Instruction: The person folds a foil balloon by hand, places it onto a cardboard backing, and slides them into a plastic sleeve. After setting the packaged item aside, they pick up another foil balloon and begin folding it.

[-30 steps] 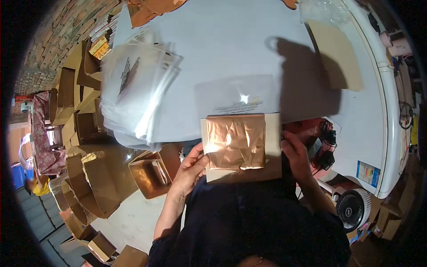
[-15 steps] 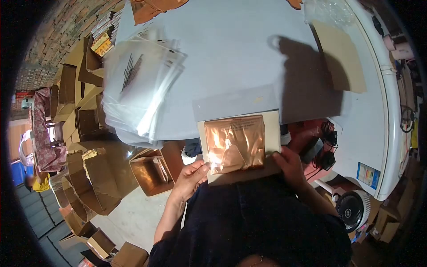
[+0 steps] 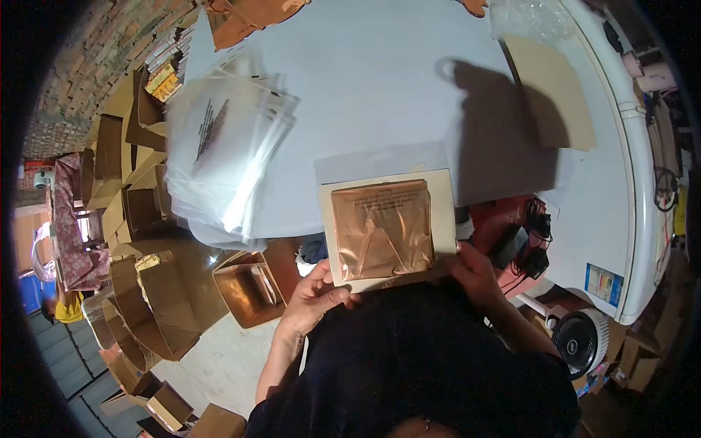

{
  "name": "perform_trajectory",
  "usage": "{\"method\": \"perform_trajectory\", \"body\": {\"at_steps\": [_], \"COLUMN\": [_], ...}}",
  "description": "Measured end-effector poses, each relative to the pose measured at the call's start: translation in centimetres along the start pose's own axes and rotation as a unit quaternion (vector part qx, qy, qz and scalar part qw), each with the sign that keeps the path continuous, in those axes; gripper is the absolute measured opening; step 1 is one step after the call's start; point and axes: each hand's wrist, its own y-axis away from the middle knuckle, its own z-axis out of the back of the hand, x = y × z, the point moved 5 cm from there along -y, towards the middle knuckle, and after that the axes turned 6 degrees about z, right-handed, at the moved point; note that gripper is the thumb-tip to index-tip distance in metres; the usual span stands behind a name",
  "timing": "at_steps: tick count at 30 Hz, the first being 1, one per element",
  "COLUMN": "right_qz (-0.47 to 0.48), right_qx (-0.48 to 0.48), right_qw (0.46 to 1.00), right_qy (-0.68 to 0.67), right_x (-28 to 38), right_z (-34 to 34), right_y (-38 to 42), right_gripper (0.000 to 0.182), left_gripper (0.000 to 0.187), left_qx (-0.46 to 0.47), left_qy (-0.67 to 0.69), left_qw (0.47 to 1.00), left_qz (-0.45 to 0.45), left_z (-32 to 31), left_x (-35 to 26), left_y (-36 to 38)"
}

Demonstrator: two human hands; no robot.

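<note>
A copper-coloured plastic packet (image 3: 383,230) with small dark print near its top lies flat on a cream cardboard sheet (image 3: 442,212). Behind the sheet's far edge shows a strip of clear plastic (image 3: 416,157), which reaches onto the grey table. My left hand (image 3: 312,301) grips the sheet's near left corner, thumb on top. At the near right edge, my right hand (image 3: 473,269) is closed on the same sheet; some of its fingers are hidden underneath. A pile of clear plastic bags (image 3: 219,150) with dark print lies on the table's left side.
The grey table (image 3: 365,80) spreads ahead. A brown cardboard piece (image 3: 551,95) lies on its right. Open cardboard boxes (image 3: 248,288) stand on the left. Black cables (image 3: 537,252) and a small fan (image 3: 579,342) are at the right. Copper-coloured plastic (image 3: 252,18) lies at the far edge.
The near edge of the cardboard sheet has come up level with the packet, and the bright glare on the packet has faded. My left hand's thumb has shifted onto the sheet's corner.
</note>
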Motion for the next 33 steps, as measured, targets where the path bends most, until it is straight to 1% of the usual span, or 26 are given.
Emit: {"method": "perform_trajectory", "body": {"at_steps": [1,4,5,6,7,9,10,13,14,16,19,20,22,23,25,26,28,29,31,33], "right_qz": [-0.023,0.002,-0.001,-0.004,-0.007,-0.016,-0.019,-0.047,-0.022,0.027,0.072,0.055,0.022,0.027,0.036,0.04,0.044,0.042,0.036,0.008], "right_qx": [0.007,0.02,0.004,-0.012,-0.028,-0.021,-0.017,-0.002,-0.003,-0.006,0.016,0.028,0.05,0.049,0.05,0.047,0.041,0.045,0.052,0.036], "right_qw": [1.0,0.997,0.999,1.0,1.0,0.999,0.999,0.997,0.998,0.999,0.997,0.998,0.997,0.997,0.997,0.997,0.998,0.998,0.995,0.993], "right_qy": [-0.018,0.081,0.051,0.021,-0.009,0.021,0.036,0.061,0.053,0.037,0.017,-0.005,-0.047,-0.046,-0.045,-0.039,-0.027,0.007,0.074,0.108], "right_x": [0.3,-0.8,-1.0,1.0,2.1,2.1,2.2,3.0,3.0,2.9,4.0,3.9,3.9,3.8,3.6,3.5,3.4,3.3,3.3,3.1], "right_z": [-0.2,0.6,0.9,0.1,-0.2,0.2,0.4,0.7,0.7,0.4,-0.5,-0.4,-0.3,-0.2,-0.3,-0.4,-0.5,-0.4,-0.1,0.1], "right_y": [0.0,-0.9,-1.0,-1.5,-1.9,-2.6,-2.9,-3.5,-3.8,-4.3,-4.3,-4.3,-4.2,-4.2,-4.1,-4.1,-4.0,-3.9,-3.7,-3.7], "right_gripper": [0.027,0.023,0.022,0.021,0.02,0.02,0.02,0.021,0.02,0.018,0.018,0.019,0.023,0.022,0.021,0.021,0.02,0.021,0.022,0.021], "left_gripper": [0.044,0.043,0.042,0.04,0.041,0.043,0.042,0.036,0.033,0.033,0.033,0.033,0.029,0.028,0.028,0.028,0.029,0.029,0.029,0.028], "left_qx": [-0.018,-0.057,-0.061,-0.066,-0.058,-0.043,-0.047,-0.05,-0.084,-0.096,-0.115,-0.121,-0.101,-0.092,-0.102,-0.109,-0.118,-0.122,-0.13,-0.135], "left_qy": [-0.003,-0.001,0.006,0.012,0.019,0.031,0.013,-0.007,-0.009,-0.012,-0.023,-0.028,-0.03,-0.031,-0.045,-0.052,-0.072,-0.081,-0.071,-0.08], "left_qw": [1.0,0.998,0.998,0.997,0.998,0.999,0.999,0.998,0.996,0.995,0.993,0.992,0.994,0.994,0.993,0.992,0.99,0.989,0.989,0.987], "left_qz": [0.01,0.032,0.034,0.036,0.021,-0.01,-0.015,-0.022,-0.025,-0.023,-0.008,-0.002,-0.033,-0.049,-0.046,-0.044,-0.004,0.016,0.018,0.025], "left_z": [0.1,0.1,-0.1,-0.3,-0.4,-0.5,-0.8,-0.8,-0.8,-0.6,-0.3,-0.3,-1.2,-1.5,-1.1,-0.9,-0.4,-0.2,0.2,0.4], "left_x": [-0.1,-0.6,-1.1,-1.4,-1.6,-2.0,-2.2,-2.3,-2.3,-2.3,-2.3,-2.3,-2.8,-3.0,-2.6,-2.4,-2.3,-2.2,-1.4,-1.2], "left_y": [-0.1,-0.8,-0.9,-1.0,-1.1,-1.5,-1.8,-2.3,-2.5,-2.8,-3.0,-3.2,-3.2,-3.1,-3.4,-3.4,-3.4,-3.4,-3.5,-3.4]}}
